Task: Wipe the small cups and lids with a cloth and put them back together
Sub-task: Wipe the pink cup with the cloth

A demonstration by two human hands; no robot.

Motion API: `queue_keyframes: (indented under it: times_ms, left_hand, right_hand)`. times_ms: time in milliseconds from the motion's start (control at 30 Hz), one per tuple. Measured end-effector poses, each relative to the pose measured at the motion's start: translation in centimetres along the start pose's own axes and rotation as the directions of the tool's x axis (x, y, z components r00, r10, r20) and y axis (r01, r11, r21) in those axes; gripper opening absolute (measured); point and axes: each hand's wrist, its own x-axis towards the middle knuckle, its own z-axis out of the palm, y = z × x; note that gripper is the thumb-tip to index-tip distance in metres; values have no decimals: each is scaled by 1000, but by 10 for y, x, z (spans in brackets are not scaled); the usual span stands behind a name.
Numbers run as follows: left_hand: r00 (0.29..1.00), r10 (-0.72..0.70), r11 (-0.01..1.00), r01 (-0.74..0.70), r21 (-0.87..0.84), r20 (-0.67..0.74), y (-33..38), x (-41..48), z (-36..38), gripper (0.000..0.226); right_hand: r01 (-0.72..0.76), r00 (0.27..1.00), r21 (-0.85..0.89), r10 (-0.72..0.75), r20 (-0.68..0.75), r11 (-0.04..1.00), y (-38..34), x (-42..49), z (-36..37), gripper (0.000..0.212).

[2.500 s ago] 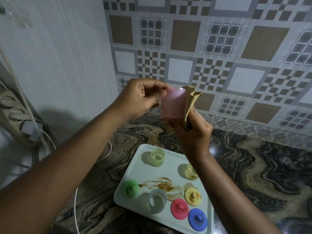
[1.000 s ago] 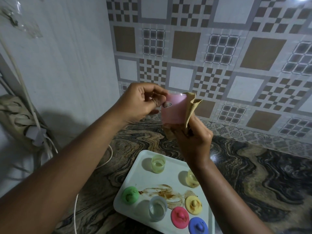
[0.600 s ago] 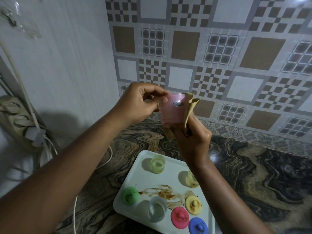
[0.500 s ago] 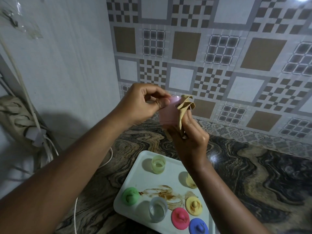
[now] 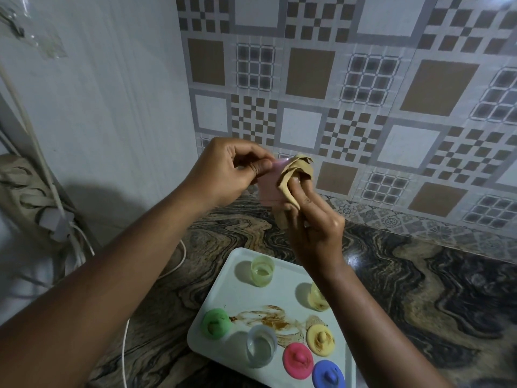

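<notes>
Dim indoors, lit from a bright spot at top right, with small glare on the glossy surface (image 5: 351, 257). Soft shadows thrown leftward onto the wall (image 5: 92, 197) and tray (image 5: 237, 301). Slightly soft throughout, with tile lines (image 5: 345, 40) bowed toward the edges.

Held cup (image 5: 268, 189) between left grip (image 5: 227, 172) and right grip (image 5: 316, 225), cloth (image 5: 294, 170) over its rim against the right grip, tray (image 5: 242, 299) on the table (image 5: 419, 289) below both grips, two cups (image 5: 262, 271) (image 5: 317, 300) on its far side, near cup (image 5: 261, 349) between one lid (image 5: 216, 323) and three lids (image 5: 298, 359).
</notes>
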Motion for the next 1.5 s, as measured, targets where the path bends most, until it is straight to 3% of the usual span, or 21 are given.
queue_keyframes:
  times_ms: [133, 267, 400, 633, 767, 900, 1033, 1133, 1500]
  left_hand:
    - [999, -42, 998, 41, 50, 6, -13, -5, -9, 20]
    - [997, -73, 996, 75, 52, -37, -33, -13, -23, 17]
    - [991, -108, 979, 120, 166, -76, -58, -22, -35, 14]
    - [953, -257, 923, 291, 250, -163, -112, -44, -33, 14]
    - [936, -268, 867, 338, 366, -229, -146, -58, -17, 13]
    - [933, -286, 818, 356, 452, -217, -181, -72, -3, 8]
    - [881, -435, 713, 463, 527, -186, -217, -85, 7, 18]
    - [855, -493, 670, 491, 557, -160, -223, -94, 16, 10]
    - [772, -626, 568, 546, 616, -107, -247, -109, 25, 25]
  right_hand:
    - [-211, 977, 79, 212, -5, 974, 12, -6, 3, 37]
    - [-527, 840, 265, 542, 20, 808, 11, -5, 6, 35]
    - [-643, 749, 345, 655, 98, 683, 7, 3, 19, 37]
    - [-815, 579, 239, 750, 320, 527, 31, -16, 74, 53]
    - [-854, 506, 111, 763, 402, 508, 46, -38, 114, 66]
    - [-857, 454, -11, 764, 459, 515, 53, -48, 146, 59]
    - [-846, 397, -124, 770, 500, 518, 63, -58, 171, 56]
    - [-825, 345, -217, 769, 538, 522, 69, -67, 182, 55]
    - [-795, 357, -255, 765, 536, 550, 75, -85, 184, 59]
